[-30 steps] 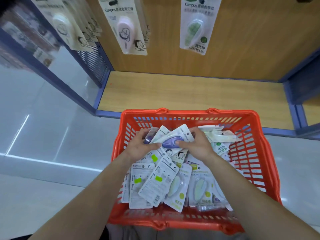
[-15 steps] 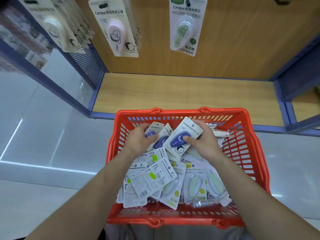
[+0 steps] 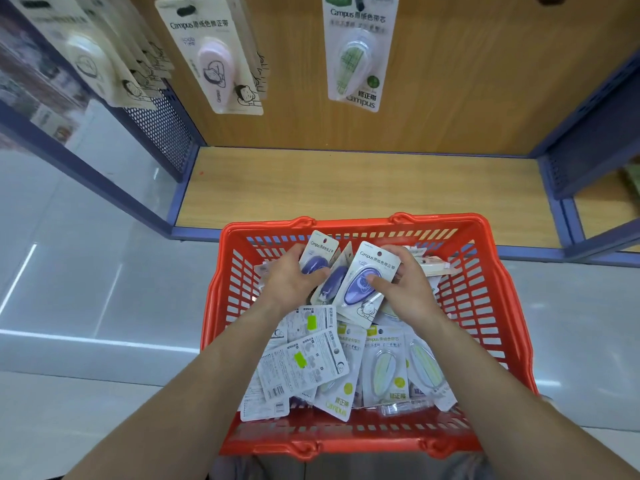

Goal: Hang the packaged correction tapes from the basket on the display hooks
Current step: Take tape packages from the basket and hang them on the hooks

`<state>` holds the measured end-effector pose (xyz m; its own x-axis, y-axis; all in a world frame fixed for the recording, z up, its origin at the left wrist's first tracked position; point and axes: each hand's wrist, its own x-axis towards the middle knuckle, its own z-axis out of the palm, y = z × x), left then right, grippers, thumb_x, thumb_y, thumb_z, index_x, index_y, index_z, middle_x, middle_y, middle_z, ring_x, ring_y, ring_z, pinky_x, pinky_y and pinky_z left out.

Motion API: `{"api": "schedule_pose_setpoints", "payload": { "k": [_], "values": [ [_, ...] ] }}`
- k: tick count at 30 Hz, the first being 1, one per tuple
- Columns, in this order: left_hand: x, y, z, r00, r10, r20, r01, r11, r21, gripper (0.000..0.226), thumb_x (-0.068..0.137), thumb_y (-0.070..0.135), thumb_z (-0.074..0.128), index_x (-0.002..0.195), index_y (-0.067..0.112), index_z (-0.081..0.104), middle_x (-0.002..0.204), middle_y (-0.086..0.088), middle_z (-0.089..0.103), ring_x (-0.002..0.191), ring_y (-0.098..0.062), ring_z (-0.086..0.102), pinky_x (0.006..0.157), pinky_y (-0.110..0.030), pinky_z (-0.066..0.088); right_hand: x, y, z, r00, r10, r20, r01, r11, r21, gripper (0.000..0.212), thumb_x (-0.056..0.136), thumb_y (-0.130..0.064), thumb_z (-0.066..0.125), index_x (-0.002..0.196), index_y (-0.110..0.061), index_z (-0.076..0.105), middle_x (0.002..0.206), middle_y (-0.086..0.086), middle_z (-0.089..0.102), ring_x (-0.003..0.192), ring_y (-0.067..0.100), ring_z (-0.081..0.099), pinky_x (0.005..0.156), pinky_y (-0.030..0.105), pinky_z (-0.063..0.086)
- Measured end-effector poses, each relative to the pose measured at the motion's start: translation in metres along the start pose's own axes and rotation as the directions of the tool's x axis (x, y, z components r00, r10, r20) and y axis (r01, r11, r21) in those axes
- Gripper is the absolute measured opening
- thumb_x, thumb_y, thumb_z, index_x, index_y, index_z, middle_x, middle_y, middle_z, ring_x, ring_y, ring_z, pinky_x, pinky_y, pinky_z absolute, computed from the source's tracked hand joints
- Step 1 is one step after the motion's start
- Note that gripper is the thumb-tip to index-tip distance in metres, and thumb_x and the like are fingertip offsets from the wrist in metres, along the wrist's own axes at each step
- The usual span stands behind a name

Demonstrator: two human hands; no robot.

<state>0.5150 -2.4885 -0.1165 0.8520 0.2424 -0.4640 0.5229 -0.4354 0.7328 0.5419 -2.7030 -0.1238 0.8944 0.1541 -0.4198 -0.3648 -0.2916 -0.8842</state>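
1. The left hand (image 3: 292, 284) grips a purple correction tape pack (image 3: 317, 258), thumb on its blister.
2. The right hand (image 3: 407, 289) pinches a second purple pack (image 3: 360, 289), tilted, just beside the first.
3. Both are over loose packs (image 3: 311, 365) heaped in the red basket (image 3: 349, 224).
4. Above hang a pink pack (image 3: 216, 57) and a green pack (image 3: 356, 53).

1. The red basket (image 3: 485, 299) holds a loose heap of packaged correction tapes (image 3: 308, 365).
2. Toward its near-left corner the packs lie printed back up; toward its near-right corner green-tape packs (image 3: 384, 367) lie face up.
3. Beyond its far rim runs a wooden shelf (image 3: 346, 188) with a blue front edge.
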Motion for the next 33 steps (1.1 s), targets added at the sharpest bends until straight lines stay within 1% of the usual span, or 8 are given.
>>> {"api": "schedule_pose_setpoints", "payload": {
  "k": [4,9,16,20,23,28,31,33],
  "values": [
    [-0.005,0.010,0.004,0.998,-0.042,0.048,0.044,0.998,-0.044,0.061,0.077,0.036,0.088,0.125,0.022,0.052,0.106,0.013,0.068,0.093,-0.003,0.065,0.070,-0.017,0.049,0.000,0.004,-0.007,1.000,0.011,-0.009,-0.010,1.000,0.017,0.047,0.091,-0.005,0.073,0.125,-0.031,0.053,0.104,-0.005,0.073,0.092,0.005,0.071,0.087,0.034,0.058],
    [-0.012,0.022,0.007,0.995,-0.036,0.090,0.026,0.994,0.109,0.086,0.066,0.039,0.095,0.132,0.028,0.041,0.105,0.017,0.062,0.095,-0.009,0.063,0.068,-0.020,0.043,-0.002,0.004,-0.009,0.999,0.025,0.028,-0.027,0.999,0.039,0.048,0.092,-0.001,0.071,0.127,-0.028,0.053,0.105,-0.002,0.072,0.095,0.011,0.071,0.084,0.032,0.058],
    [-0.010,0.014,-0.005,0.998,-0.054,0.027,0.053,0.997,0.059,0.061,0.078,0.017,0.089,0.127,0.023,0.053,0.108,0.003,0.072,0.085,-0.015,0.072,0.073,-0.037,0.062,-0.005,0.001,-0.001,0.994,0.107,0.018,-0.108,0.988,0.108,0.045,0.090,-0.004,0.075,0.123,-0.020,0.049,0.104,-0.003,0.073,0.089,0.005,0.070,0.072,0.020,0.053],
    [-0.019,0.018,-0.019,0.999,-0.039,-0.007,0.040,0.996,0.082,0.048,0.083,0.012,0.083,0.121,0.021,0.055,0.104,0.003,0.071,0.080,-0.009,0.069,0.058,-0.021,0.054,-0.008,-0.009,-0.005,0.990,0.134,0.043,-0.140,0.972,0.189,0.028,0.088,-0.002,0.076,0.113,-0.008,0.065,0.097,0.004,0.079,0.089,0.017,0.076,0.075,0.029,0.056],
    [-0.035,0.030,-0.032,0.998,-0.017,-0.067,0.022,0.996,0.081,0.047,0.079,0.012,0.083,0.115,0.024,0.054,0.103,0.003,0.071,0.083,-0.013,0.070,0.065,-0.029,0.059,-0.018,-0.021,-0.007,0.990,0.131,0.061,-0.142,0.960,0.242,0.017,0.091,-0.010,0.074,0.108,-0.009,0.071,0.094,0.005,0.080,0.088,0.021,0.076,0.080,0.037,0.058],
    [-0.065,0.071,-0.068,0.984,0.067,-0.168,-0.060,0.997,0.042,0.048,0.079,0.016,0.084,0.118,0.018,0.056,0.102,0.002,0.071,0.081,-0.013,0.068,0.050,-0.014,0.045,-0.048,-0.058,-0.009,0.991,0.096,0.092,-0.123,0.921,0.369,0.014,0.097,-0.022,0.068,0.098,-0.011,0.075,0.088,-0.001,0.078,0.077,0.010,0.070,0.068,0.021,0.053],
    [-0.091,0.099,-0.088,0.973,0.111,-0.202,-0.122,0.992,-0.041,0.051,0.078,0.018,0.086,0.117,0.021,0.054,0.098,0.005,0.071,0.081,-0.013,0.069,0.060,-0.021,0.051,-0.070,-0.094,-0.009,0.995,0.034,0.096,-0.065,0.940,0.336,0.018,0.101,-0.027,0.063,0.094,-0.014,0.072,0.083,-0.007,0.075,0.074,0.005,0.067,0.068,0.019,0.049],
    [-0.115,0.115,-0.097,0.973,0.118,-0.199,-0.145,0.981,-0.130,0.057,0.070,0.027,0.090,0.116,0.022,0.056,0.098,0.004,0.074,0.083,-0.017,0.073,0.077,-0.038,0.060,-0.086,-0.123,-0.012,0.994,-0.003,0.111,-0.033,0.949,0.313,0.020,0.104,-0.030,0.057,0.098,-0.017,0.071,0.089,-0.008,0.077,0.082,0.007,0.071,0.074,0.023,0.055]
  ]
}}
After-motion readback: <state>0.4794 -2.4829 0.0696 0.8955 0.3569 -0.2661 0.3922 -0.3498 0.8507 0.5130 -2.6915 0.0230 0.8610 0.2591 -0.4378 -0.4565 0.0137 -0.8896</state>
